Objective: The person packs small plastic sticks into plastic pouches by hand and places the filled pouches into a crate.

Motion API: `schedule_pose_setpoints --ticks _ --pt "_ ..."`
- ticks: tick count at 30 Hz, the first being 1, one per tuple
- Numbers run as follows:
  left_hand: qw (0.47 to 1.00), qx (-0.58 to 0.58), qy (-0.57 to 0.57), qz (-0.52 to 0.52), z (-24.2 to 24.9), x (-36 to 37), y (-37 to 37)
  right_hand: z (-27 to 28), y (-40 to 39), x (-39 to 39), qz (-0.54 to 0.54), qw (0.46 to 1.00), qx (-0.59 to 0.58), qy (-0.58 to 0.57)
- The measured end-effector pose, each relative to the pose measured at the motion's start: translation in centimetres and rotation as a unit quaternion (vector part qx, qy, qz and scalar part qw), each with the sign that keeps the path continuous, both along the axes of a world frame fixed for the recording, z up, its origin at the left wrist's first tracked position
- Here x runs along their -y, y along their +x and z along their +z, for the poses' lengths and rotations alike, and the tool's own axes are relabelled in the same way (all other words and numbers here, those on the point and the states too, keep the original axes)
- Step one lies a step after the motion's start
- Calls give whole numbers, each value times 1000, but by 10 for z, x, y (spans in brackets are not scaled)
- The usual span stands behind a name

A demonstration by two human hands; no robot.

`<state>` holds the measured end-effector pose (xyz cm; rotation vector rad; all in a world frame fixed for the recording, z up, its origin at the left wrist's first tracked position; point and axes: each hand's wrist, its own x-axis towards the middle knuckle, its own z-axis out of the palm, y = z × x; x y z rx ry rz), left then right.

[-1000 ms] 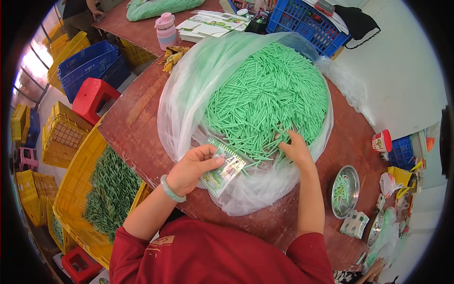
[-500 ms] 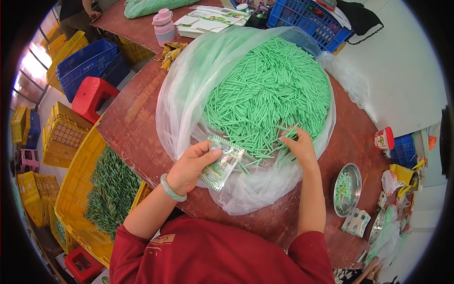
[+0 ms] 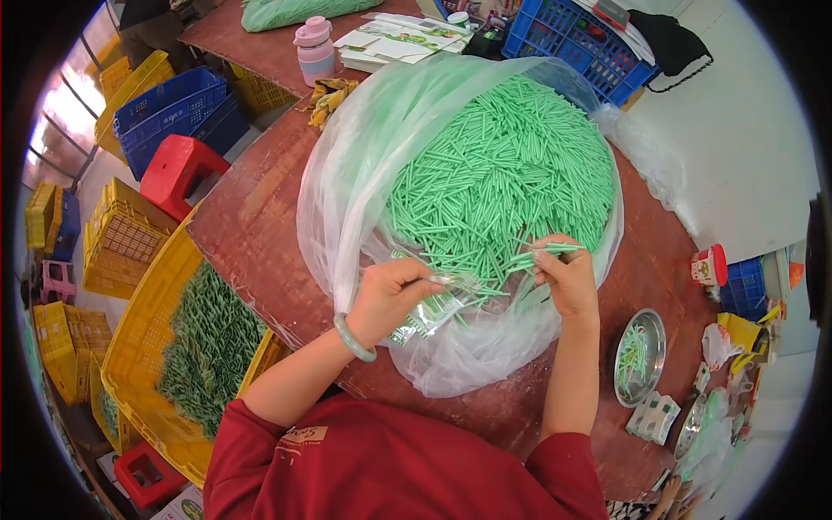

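Green sticks (image 3: pixel 548 253) are pinched in the right hand (image 3: pixel 568 277) at frame center; the left hand (image 3: pixel 394 295) grips a printed packet (image 3: pixel 433 314).

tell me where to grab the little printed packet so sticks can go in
Grip the packet by its top edge near the mouth, coming from the left, as the left hand does. It is flat and limp, so a pinch there leaves the mouth facing the right hand with its green sticks.

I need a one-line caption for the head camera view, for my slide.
Left hand holds a small printed packet while right hand pinches a few green sticks over a bagged heap.
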<state>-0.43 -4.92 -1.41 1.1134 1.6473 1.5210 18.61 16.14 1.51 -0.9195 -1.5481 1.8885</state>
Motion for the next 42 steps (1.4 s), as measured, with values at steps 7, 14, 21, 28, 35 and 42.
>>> schedule_pose_setpoints --ticks 7,14,21,28,35,42 --pt "992 -90 59 -67 1 -6 -2 29 -14 18 60 994 -44 79" --pt "991 -95 61 -66 2 -7 -1 43 -28 32 148 974 -17 168" --pt "994 -76 73 -40 1 -20 7 55 -38 44 248 943 46 216" --pt "990 91 87 -57 15 -35 -10 50 -25 34 54 982 26 179" --pt "891 420 134 -109 0 -40 -13 -32 -17 27 121 840 260 462" --pt "832 520 157 -117 10 -25 -24 -47 -15 25 86 834 272 472"
